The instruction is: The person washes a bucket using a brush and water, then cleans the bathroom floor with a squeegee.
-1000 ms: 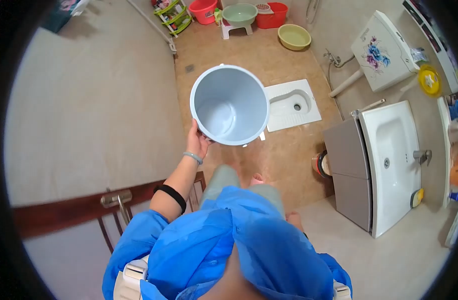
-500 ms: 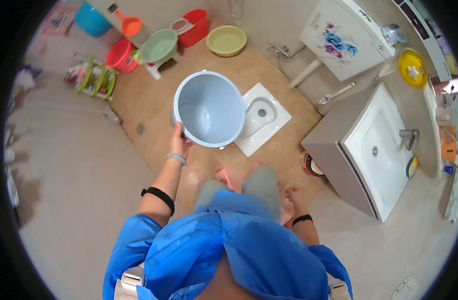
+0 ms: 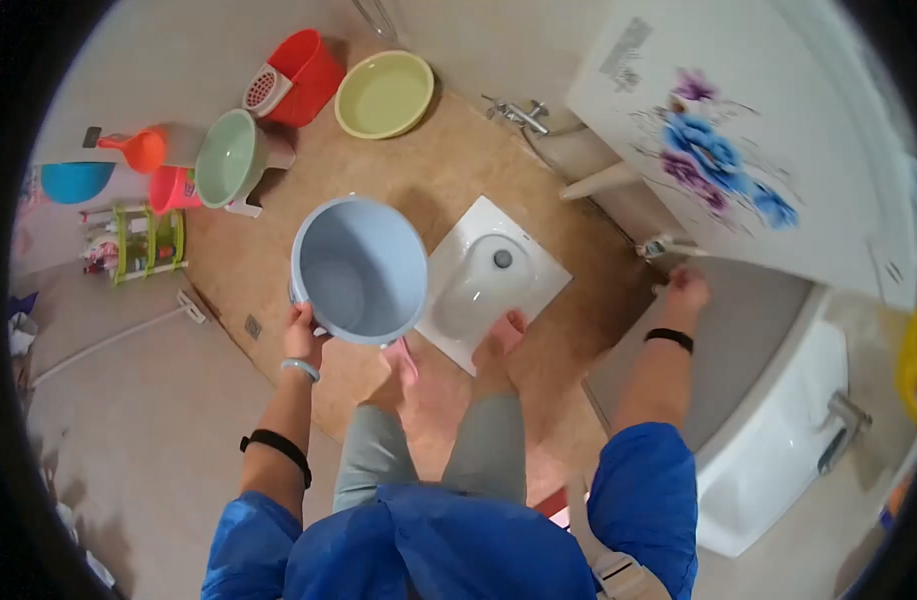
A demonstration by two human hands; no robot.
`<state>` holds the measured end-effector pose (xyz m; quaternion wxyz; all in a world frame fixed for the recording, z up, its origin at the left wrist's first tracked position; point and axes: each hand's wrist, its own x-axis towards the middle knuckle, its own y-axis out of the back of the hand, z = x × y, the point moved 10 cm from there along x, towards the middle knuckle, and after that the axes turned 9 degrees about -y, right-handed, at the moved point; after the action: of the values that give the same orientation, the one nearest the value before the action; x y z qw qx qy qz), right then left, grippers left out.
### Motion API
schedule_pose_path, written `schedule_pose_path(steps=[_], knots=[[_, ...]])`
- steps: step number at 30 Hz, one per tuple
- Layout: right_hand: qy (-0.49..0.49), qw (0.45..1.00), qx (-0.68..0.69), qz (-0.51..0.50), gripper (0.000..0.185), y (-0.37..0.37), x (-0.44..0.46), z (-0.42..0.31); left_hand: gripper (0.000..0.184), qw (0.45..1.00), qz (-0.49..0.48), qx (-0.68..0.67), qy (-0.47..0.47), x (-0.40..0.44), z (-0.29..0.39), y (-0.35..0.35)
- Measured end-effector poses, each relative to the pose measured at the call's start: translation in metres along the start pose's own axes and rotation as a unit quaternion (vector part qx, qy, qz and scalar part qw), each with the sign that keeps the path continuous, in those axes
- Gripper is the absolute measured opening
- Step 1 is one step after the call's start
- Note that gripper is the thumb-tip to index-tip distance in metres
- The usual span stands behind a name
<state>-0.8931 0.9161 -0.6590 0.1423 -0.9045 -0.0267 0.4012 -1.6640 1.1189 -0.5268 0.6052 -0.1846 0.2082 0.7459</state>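
A light blue bucket (image 3: 360, 270) is tilted with its mouth toward the camera, and its inside looks empty. My left hand (image 3: 304, 338) grips its lower left rim. At the right, my right hand (image 3: 687, 289) is raised beside the brush (image 3: 656, 247) by the wall, above the grey cabinet (image 3: 724, 330). Its fingers are curled and small in view, so whether they touch anything is unclear. Between the hands lies the white squat toilet (image 3: 497, 275) in the floor, with my right foot at its lower edge.
A green basin (image 3: 230, 158), a red mop bucket (image 3: 312, 80) and a yellow-green basin (image 3: 385, 95) are along the far wall. A green rack (image 3: 149, 243) is at the left. A flowered cistern (image 3: 779, 130) and a white sink (image 3: 779, 460) are at the right.
The view has turned and moved toward the cistern. My left hand still holds the bucket. My right hand has risen from beside my leg and reached forward to the right.
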Motion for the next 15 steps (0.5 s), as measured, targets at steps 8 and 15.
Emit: schedule_pose_path(steps=[8, 15], knots=[[0.148, 0.934, -0.326, 0.012, 0.030, -0.052, 0.070, -0.049, 0.009, 0.993, -0.038, 0.111, -0.011, 0.184, -0.053, -0.085], [0.282, 0.921, -0.235, 0.130, 0.025, -0.032, 0.014, -0.049, 0.016, 0.903, -0.127, 0.376, -0.167, 0.281, -0.120, -0.137]])
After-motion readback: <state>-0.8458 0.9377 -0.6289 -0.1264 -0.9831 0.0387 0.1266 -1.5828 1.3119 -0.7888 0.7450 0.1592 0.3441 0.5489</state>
